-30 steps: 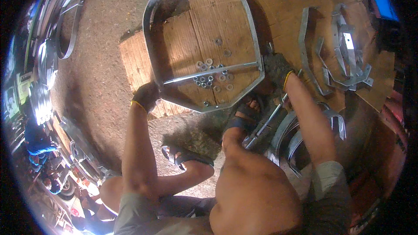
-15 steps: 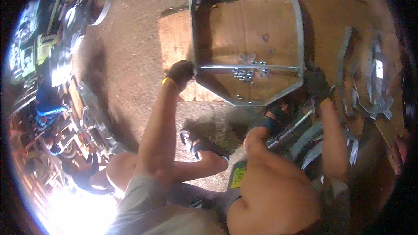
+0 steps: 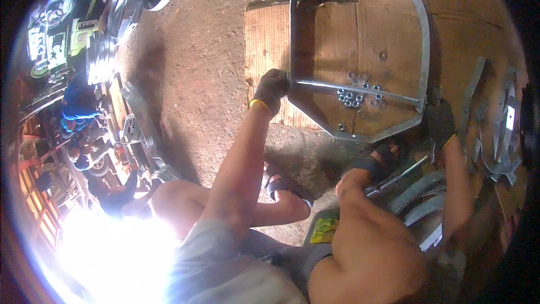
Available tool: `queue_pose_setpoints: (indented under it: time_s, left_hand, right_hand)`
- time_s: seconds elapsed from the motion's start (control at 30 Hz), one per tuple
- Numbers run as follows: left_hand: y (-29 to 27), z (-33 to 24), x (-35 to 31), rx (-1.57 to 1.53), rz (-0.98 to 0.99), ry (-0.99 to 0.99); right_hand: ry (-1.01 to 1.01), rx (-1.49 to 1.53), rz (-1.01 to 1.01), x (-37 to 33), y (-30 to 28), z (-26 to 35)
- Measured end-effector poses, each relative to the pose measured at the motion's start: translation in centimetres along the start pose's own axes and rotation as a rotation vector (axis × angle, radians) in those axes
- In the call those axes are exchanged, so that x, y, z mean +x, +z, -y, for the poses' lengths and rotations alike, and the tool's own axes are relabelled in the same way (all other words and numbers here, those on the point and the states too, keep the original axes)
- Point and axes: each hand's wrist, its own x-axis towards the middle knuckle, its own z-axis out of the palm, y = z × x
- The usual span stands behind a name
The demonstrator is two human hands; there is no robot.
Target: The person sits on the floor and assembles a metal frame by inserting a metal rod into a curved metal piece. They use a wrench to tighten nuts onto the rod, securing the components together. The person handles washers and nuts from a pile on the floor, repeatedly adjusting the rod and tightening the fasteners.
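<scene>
A rounded metal frame, made of flat band with an angled near end, spans the space between my hands. A thin metal rod crosses it from side to side. My left hand, in a dark glove, is closed on the frame's left side at the rod's end. At the opposite side my right hand, also gloved, is closed against the frame by the rod's other end; shadow hides much of its fingers. Several loose nuts lie on the cardboard inside the frame's outline, partly under the rod.
Flat cardboard covers the floor beneath the frame. Bent metal strips lie at the right, and curved bands beside my right leg. A rod lies near my right foot. Metal parts and a person in blue are at the left.
The whole view has shifted, so the frame, cardboard and hands appear farther right and slightly tilted. Both hands stay at the frame's sides.
</scene>
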Motion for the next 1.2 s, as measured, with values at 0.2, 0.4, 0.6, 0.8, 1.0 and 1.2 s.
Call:
queue_pose_setpoints:
  time_s: [0.2,0.4,0.6,0.8,1.0,1.2]
  left_hand:
    - [2.2,-1.1,-2.0,-0.304,-0.166,-0.149]
    - [4.4,-2.5,-2.7,-0.012,-0.136,-0.082]
    - [5.8,-3.9,-2.7,-0.077,-0.297,-0.052]
    - [4.3,-3.0,1.3,-0.202,-0.171,0.002]
    - [4.4,-5.0,1.6,0.428,-0.24,-0.118]
    - [4.9,-5.7,3.5,0.447,-0.32,-0.141]
  right_hand:
    - [0.291,0.358,0.119,0.4,-2.2,1.1]
    - [0.283,0.231,-0.154,-1.7,3.0,0.1]
    - [0.88,0.754,-0.132,0.5,-1.1,2.7]
    - [1.006,0.772,-0.131,3.6,-1.5,2.3]
    - [0.95,0.559,-0.112,4.8,-2.9,4.5]
    - [0.781,0.675,-0.356,9.4,-5.6,3.7]
